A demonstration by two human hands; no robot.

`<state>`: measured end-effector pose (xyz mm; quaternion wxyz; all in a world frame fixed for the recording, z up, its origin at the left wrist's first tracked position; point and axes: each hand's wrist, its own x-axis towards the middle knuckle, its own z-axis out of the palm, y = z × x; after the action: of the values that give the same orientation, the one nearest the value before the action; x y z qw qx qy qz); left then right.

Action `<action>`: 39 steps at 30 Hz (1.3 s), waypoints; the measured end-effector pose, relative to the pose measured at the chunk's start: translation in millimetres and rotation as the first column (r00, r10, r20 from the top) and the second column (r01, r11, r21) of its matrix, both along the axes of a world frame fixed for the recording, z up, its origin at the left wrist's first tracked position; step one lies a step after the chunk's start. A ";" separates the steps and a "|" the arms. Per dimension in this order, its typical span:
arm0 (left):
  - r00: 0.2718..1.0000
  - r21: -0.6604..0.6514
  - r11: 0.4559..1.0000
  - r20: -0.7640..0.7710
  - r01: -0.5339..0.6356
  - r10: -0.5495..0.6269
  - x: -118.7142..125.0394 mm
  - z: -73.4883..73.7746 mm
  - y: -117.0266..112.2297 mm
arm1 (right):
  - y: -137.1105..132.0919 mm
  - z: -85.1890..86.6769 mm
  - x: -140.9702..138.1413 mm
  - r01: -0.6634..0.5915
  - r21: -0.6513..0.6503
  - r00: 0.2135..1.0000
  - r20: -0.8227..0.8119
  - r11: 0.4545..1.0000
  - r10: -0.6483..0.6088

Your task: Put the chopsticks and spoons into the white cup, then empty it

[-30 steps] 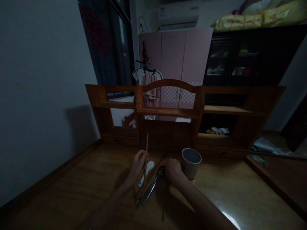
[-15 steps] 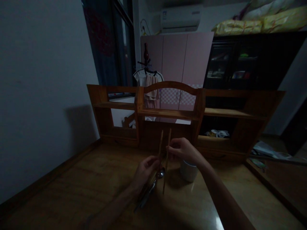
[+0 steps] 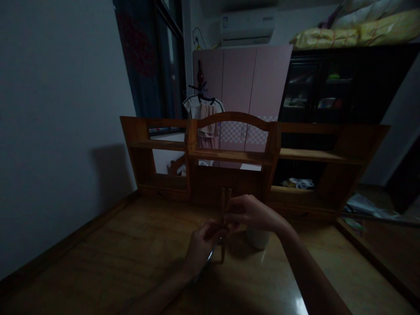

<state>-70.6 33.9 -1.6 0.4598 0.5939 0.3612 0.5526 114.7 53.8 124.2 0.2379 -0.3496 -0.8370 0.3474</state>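
Two wooden chopsticks [image 3: 223,251] stand nearly upright and side by side, close together above the table. My left hand [image 3: 205,243] is closed around them at mid-length. The fingers of my right hand [image 3: 244,213] pinch the chopsticks just above, and both hands touch or nearly touch. Beneath my left hand lies shiny metal cutlery [image 3: 209,257], mostly hidden by the hand; its kind is hard to make out now. A pale cup [image 3: 258,237] stands on the table behind my right wrist, its rim partly covered.
The glossy wooden table [image 3: 147,245] carries a wooden shelf unit [image 3: 229,155] along its back edge. A white wall [image 3: 65,131] borders it on the left. Plastic bags [image 3: 370,206] lie beyond the right edge.
The two chopsticks, apart before with one in each hand, are now together. My right hand has come down and left to meet my left hand. The spoon's bowl is now hidden.
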 end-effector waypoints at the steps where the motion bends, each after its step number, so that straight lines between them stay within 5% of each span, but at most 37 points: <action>1: 1.000 0.001 1.000 -0.013 0.003 -0.003 0.1 -1.8 0.1 | -1.6 1.0 0.5 0.000 0.005 1.000 0.008 1.000 0.000; 16: 0.983 -0.006 0.998 -0.172 0.058 -0.058 -2.8 -6.3 3.3 | -14.3 16.8 2.0 0.123 0.233 0.991 -0.078 0.965 -0.108; 21: 0.981 -0.011 0.997 -0.177 0.074 -0.075 -2.7 -8.9 5.2 | -17.3 20.5 -0.1 0.079 0.179 0.986 -0.159 0.981 -0.050; 36: 0.970 0.118 0.988 -0.235 0.097 -0.068 -6.7 0.4 6.9 | -13.3 15.9 0.9 0.070 0.201 0.997 -0.057 0.977 -0.060; 39: 0.943 0.188 0.981 -0.333 0.048 0.018 -14.1 3.0 19.6 | -12.9 21.3 13.9 0.090 0.181 0.992 -0.107 0.979 -0.071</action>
<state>-84.7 53.5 1.3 0.3365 0.7233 0.3737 0.4733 128.6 40.9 145.5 0.3249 -0.3416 -0.8378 0.2753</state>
